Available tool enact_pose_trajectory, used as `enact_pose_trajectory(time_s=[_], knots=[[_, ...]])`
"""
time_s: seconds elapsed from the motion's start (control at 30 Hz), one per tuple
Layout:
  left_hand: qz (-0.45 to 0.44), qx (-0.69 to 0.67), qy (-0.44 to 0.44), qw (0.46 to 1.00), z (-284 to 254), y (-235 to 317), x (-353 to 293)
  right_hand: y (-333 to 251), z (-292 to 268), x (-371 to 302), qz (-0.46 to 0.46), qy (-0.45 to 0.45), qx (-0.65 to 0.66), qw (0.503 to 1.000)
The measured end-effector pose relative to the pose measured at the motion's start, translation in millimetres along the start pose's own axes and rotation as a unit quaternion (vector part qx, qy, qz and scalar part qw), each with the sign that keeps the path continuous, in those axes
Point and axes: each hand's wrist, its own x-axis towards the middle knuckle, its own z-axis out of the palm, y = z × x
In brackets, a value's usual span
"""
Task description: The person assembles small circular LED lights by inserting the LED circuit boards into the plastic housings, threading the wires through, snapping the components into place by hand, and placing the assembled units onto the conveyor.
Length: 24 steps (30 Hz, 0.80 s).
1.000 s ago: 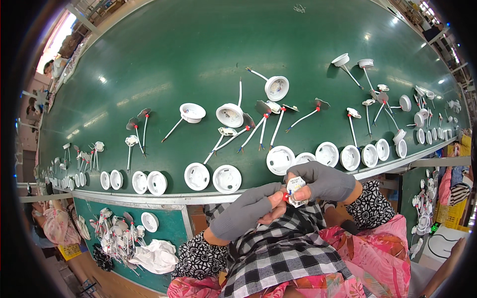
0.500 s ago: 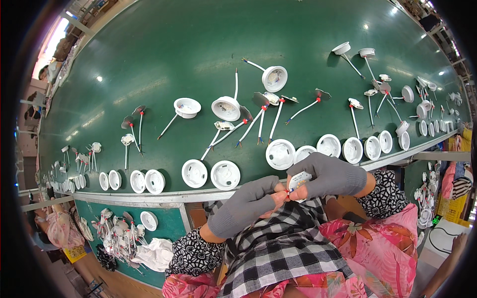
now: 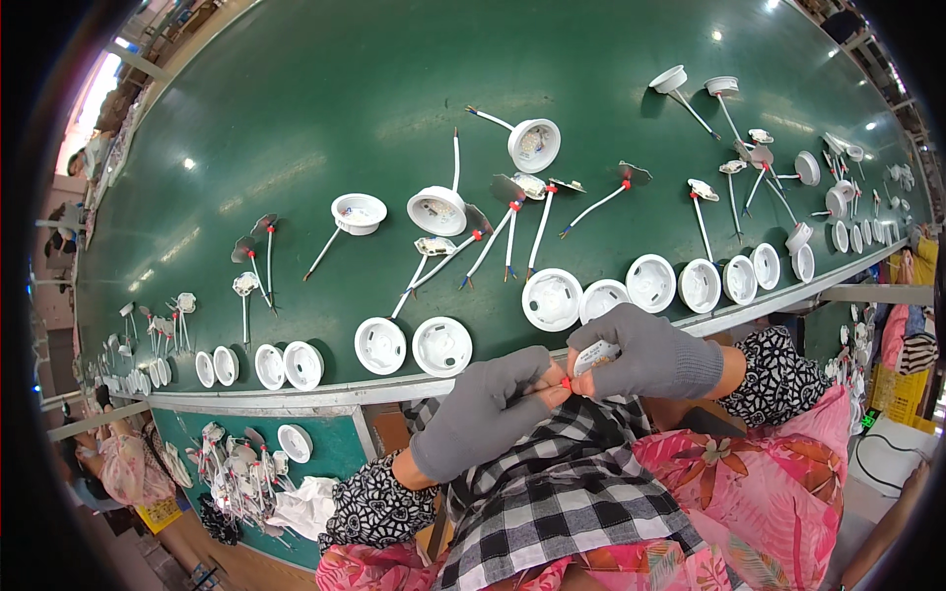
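A checked apron [image 3: 552, 492] and pink floral cloth [image 3: 709, 473] lie nearest, below the person's hands in grey fingerless gloves. The left hand [image 3: 488, 414] has its fingers narrow, pinching a red piece [image 3: 567, 383]; the right hand [image 3: 645, 360] grips a pale board [image 3: 594, 357] between thumb and fingers, the two hands meeting just off the desk's front edge. To the left, a lower green shelf [image 3: 340, 441] bears a heap of wired boards [image 3: 241, 468], a white cloth [image 3: 304, 507] and a single cup [image 3: 295, 443]. Along the near edge of the green desk [image 3: 325, 128] stands a row of white cups [image 3: 442, 347], some overlapping. Behind the row lie loose boards [image 3: 431, 246] with white cables and red pieces, several crossing. Farther back, cabled cups [image 3: 534, 146] are scattered, with two more [image 3: 668, 79] [image 3: 722, 86] toward the far right.
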Motion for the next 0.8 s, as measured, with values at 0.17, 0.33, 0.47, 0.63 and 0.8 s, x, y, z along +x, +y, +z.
enact_pose_trajectory(time_s=[0.17, 0.33, 0.47, 0.63, 0.8], knots=[[0.135, 0.242, 0.042, 0.96, 2, 13, 1, 3, 6, -3, 0.045, 0.022, 0.075, 0.996], [0.223, 0.386, 0.026, 0.895, -5, 12, 6, 14, 9, -4, 0.008, 0.041, 0.156, 0.987], [0.113, 0.249, -0.028, 0.962, -22, 28, 2, 4, -11, -6, -0.009, -0.027, 0.095, 0.995], [-0.029, 0.047, -0.178, 0.982, -59, 15, -17, 6, -24, -15, -0.012, -0.021, 0.088, 0.996], [-0.054, 0.164, -0.122, 0.977, -53, 26, -24, 19, -28, -13, -0.008, -0.015, 0.114, 0.993]])
